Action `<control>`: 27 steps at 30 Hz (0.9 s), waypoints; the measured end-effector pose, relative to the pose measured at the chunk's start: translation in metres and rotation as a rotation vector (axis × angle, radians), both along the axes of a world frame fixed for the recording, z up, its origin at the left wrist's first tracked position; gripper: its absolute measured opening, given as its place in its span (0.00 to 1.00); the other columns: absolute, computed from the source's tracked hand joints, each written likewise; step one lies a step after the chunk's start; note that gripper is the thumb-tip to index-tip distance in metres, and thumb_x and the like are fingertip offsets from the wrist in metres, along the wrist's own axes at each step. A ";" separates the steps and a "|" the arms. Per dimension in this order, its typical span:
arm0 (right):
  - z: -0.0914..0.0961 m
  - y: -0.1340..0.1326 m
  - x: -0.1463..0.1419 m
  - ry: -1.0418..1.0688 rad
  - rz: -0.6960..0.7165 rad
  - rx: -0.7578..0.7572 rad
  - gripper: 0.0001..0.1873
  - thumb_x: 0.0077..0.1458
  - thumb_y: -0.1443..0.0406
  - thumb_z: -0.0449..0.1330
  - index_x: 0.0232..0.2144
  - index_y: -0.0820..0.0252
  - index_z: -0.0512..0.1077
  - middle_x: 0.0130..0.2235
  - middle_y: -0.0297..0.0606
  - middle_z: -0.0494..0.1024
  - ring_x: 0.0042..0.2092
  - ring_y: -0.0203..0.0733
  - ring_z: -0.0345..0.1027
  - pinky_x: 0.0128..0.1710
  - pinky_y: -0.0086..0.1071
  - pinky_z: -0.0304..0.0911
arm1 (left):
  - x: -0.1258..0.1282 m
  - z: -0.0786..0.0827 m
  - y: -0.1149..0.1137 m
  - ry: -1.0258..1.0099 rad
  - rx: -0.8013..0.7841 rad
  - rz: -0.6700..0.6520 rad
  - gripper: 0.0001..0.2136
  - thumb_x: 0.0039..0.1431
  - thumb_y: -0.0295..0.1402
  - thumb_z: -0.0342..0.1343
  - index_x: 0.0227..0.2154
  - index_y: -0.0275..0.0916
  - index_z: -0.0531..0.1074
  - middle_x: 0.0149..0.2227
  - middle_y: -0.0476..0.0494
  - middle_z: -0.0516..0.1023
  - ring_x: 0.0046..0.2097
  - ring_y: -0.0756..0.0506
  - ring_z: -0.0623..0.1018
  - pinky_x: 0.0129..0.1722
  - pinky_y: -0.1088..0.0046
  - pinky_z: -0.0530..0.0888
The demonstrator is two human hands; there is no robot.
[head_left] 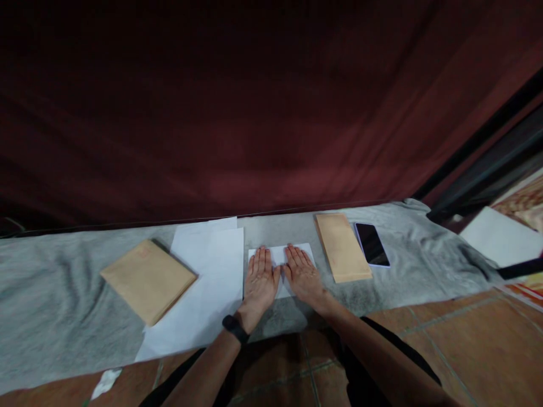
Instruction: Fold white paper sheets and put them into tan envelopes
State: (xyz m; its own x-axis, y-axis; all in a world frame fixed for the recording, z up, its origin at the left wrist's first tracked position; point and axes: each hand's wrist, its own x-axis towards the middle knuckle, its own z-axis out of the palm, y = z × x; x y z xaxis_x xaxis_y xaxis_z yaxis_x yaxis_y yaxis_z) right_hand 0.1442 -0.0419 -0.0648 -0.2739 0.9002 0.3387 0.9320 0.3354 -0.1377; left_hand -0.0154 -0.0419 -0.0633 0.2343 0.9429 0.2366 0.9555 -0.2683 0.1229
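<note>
My left hand (260,278) and my right hand (304,278) lie flat, side by side, palms down on a small white piece of paper (279,255). Both have their fingers stretched forward, and the thumbs nearly meet over the middle of the sheet. Much of the paper is hidden beneath them. Left of my hands, larger white sheets (212,294) overlap each other. A stack of brown envelopes (148,277) rests partly on those sheets. On the right, more brown envelopes (343,246) lie in a narrow pile.
A phone (372,244) with a dark screen lies right of the narrow pile. Grey cloth (63,305) covers the low surface, with a dark red drape (254,124) behind it. The floor is tiled (479,333), and a white scrap (106,382) lies at the lower left.
</note>
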 end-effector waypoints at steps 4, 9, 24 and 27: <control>-0.004 -0.003 0.010 0.006 -0.080 0.013 0.29 0.70 0.61 0.44 0.66 0.73 0.57 0.67 0.53 0.60 0.69 0.49 0.51 0.68 0.46 0.49 | -0.006 -0.006 0.000 -0.034 0.020 0.061 0.29 0.68 0.37 0.39 0.66 0.21 0.54 0.69 0.24 0.54 0.72 0.36 0.51 0.69 0.52 0.56; -0.005 -0.012 0.022 0.042 -0.134 0.031 0.31 0.70 0.62 0.44 0.68 0.74 0.52 0.68 0.56 0.56 0.70 0.54 0.49 0.67 0.51 0.49 | -0.007 -0.008 -0.003 -0.067 0.072 0.092 0.30 0.68 0.36 0.40 0.66 0.19 0.52 0.68 0.21 0.57 0.71 0.34 0.51 0.68 0.49 0.58; 0.001 -0.066 0.018 0.055 0.066 -0.064 0.31 0.70 0.57 0.44 0.68 0.70 0.54 0.70 0.49 0.55 0.71 0.47 0.46 0.70 0.46 0.47 | 0.000 -0.008 -0.067 -0.033 0.048 -0.111 0.29 0.67 0.30 0.41 0.68 0.26 0.49 0.70 0.27 0.54 0.72 0.39 0.51 0.69 0.54 0.57; -0.002 -0.069 0.028 0.036 -0.013 -0.036 0.33 0.70 0.55 0.46 0.68 0.73 0.53 0.69 0.53 0.55 0.71 0.50 0.47 0.69 0.47 0.47 | -0.004 -0.009 -0.068 -0.034 0.049 -0.070 0.28 0.67 0.31 0.42 0.67 0.25 0.51 0.70 0.26 0.53 0.72 0.38 0.50 0.69 0.52 0.58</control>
